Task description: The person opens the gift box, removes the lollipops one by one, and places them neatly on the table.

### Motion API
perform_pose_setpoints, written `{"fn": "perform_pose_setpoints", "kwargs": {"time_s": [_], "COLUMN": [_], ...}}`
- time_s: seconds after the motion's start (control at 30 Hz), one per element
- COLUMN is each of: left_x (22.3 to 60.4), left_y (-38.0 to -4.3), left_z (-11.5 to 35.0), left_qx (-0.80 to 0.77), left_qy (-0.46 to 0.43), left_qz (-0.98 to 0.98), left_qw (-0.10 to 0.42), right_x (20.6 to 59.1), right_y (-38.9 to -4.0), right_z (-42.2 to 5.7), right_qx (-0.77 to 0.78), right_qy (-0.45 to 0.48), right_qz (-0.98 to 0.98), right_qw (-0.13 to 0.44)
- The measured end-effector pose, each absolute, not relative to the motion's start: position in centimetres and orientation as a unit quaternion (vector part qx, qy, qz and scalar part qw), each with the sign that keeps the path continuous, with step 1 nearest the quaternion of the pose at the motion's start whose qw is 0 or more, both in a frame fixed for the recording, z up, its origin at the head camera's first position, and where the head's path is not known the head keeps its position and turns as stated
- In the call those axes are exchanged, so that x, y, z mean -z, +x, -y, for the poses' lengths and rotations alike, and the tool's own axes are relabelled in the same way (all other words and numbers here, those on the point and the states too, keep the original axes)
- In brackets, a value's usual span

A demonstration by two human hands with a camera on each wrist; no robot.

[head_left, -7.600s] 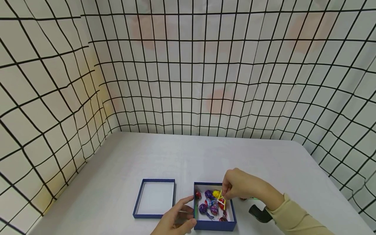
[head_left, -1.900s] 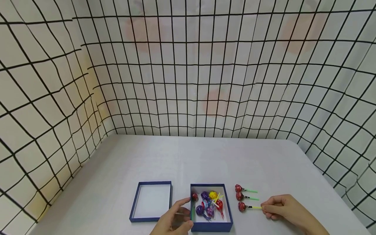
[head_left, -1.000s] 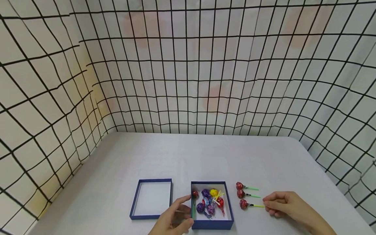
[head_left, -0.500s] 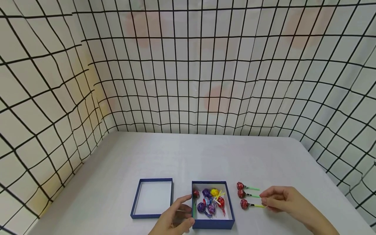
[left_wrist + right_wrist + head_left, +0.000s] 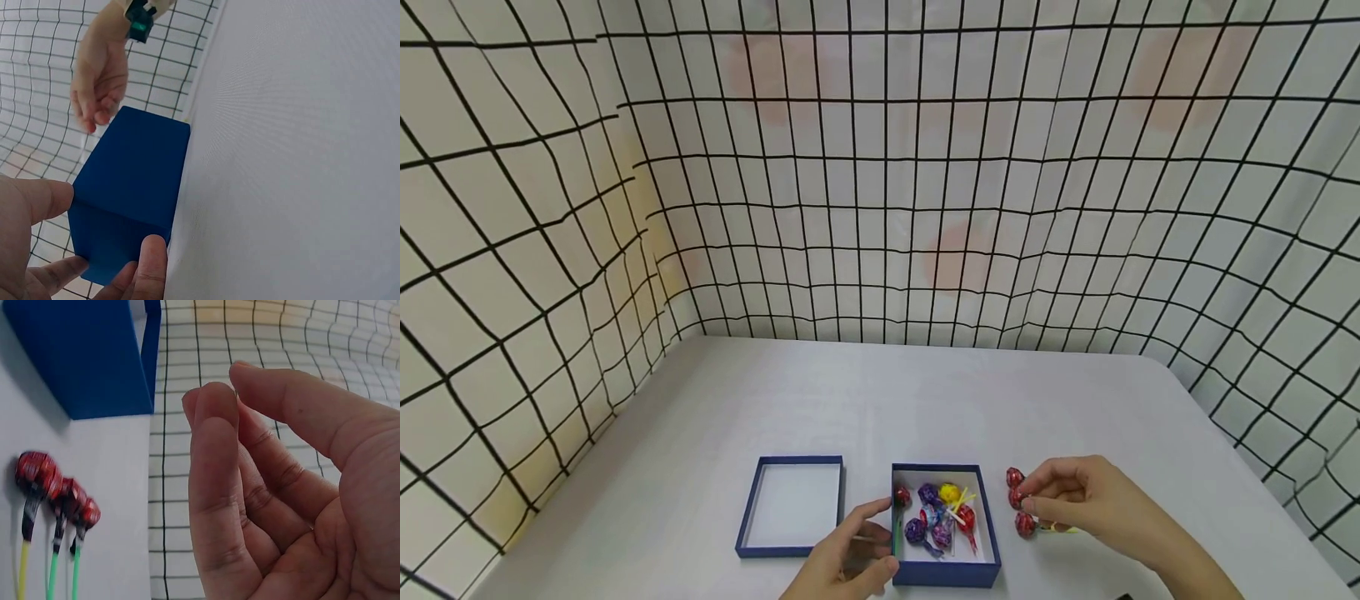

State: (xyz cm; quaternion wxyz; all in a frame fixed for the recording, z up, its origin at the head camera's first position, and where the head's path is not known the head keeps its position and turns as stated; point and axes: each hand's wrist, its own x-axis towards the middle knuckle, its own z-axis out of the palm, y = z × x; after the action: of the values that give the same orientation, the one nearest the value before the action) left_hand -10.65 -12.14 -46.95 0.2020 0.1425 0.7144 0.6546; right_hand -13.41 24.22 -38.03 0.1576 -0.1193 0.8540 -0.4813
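My left hand (image 5: 846, 554) touches the left wall of the blue box (image 5: 946, 575) with its fingertips, thumb at the front corner. In the left wrist view the same box (image 5: 131, 169) stands between thumb and fingers. Inside lie several wrapped lollipops: purple ones (image 5: 915, 530), a yellow one (image 5: 950, 493) and red ones (image 5: 966, 518). My right hand (image 5: 1086, 500) hovers over three red lollipops (image 5: 1025, 525) lying in a column right of the box, partly hiding their sticks. The right wrist view shows the hand (image 5: 275, 481) with loosely bent fingers and nothing between them.
A shallow blue-rimmed lid (image 5: 792, 508) with a white inside lies left of the box. The white table (image 5: 880, 400) reaches back to a white wall with a black grid (image 5: 895, 208), which also runs along both sides.
The right hand has let go of the lowest red lollipop's yellow stick and moved left and away from me, over the sticks. The left hand has stayed at the box.
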Motion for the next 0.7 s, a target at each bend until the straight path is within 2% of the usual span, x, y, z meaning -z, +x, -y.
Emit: {"fn": "perform_pose_setpoints", "kwargs": {"time_s": [0.47,0.7], "left_x": [46.7,46.6], "left_y": [-10.6,-10.6], "left_z": [12.0,12.1], "left_qx": [-0.654,-0.653], "left_qy": [0.138,0.138], "left_qz": [-0.716,-0.719], "left_qw": [0.202,0.197], "right_x": [38.4,38.4], "right_y": [-14.1,-14.2], "right_z": [-19.5,-18.2], "right_qx": [0.453,0.427], "right_qy": [-0.134,-0.152], "right_qz": [-0.865,-0.879], "right_qw": [0.169,0.15]}}
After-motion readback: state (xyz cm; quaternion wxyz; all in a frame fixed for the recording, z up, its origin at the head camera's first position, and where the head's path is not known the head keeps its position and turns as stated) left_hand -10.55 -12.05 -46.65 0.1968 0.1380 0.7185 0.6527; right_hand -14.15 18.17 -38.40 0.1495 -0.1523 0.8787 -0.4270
